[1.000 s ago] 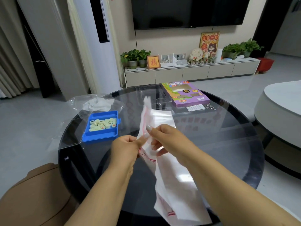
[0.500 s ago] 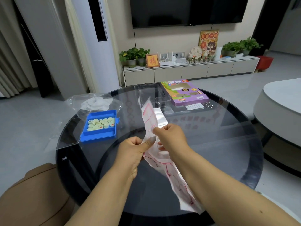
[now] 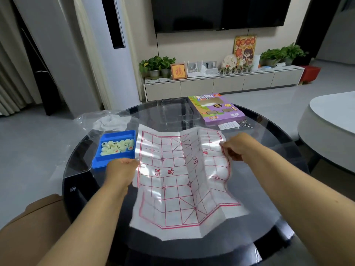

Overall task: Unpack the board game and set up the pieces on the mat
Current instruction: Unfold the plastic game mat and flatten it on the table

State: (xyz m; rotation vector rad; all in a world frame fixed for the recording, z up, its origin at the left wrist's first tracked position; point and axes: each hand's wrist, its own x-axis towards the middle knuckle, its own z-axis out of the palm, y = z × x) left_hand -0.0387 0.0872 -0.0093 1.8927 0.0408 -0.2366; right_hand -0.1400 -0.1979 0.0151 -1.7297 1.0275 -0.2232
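A: From the head view, where is the mat?

B: The white Chinese chess mat (image 3: pixel 184 181), red-gridded and creased, is spread open above the round glass tabletop (image 3: pixel 269 166), its near edge sagging toward it. The left hand (image 3: pixel 120 169) pinches the mat's left edge; the right hand (image 3: pixel 235 145) grips its right edge, fingers curled round the sheet.

A: And the pieces?

B: The pale round chess pieces (image 3: pixel 117 146) lie heaped in a blue tray (image 3: pixel 113 160) just left of the mat (beside the left hand). Behind the tray sits a crumpled clear plastic bag (image 3: pixel 107 120).

A: Further back?

B: A purple game box (image 3: pixel 216 109), a clear plastic insert (image 3: pixel 176 110) beside it, and a small white slip (image 3: pixel 228 125).
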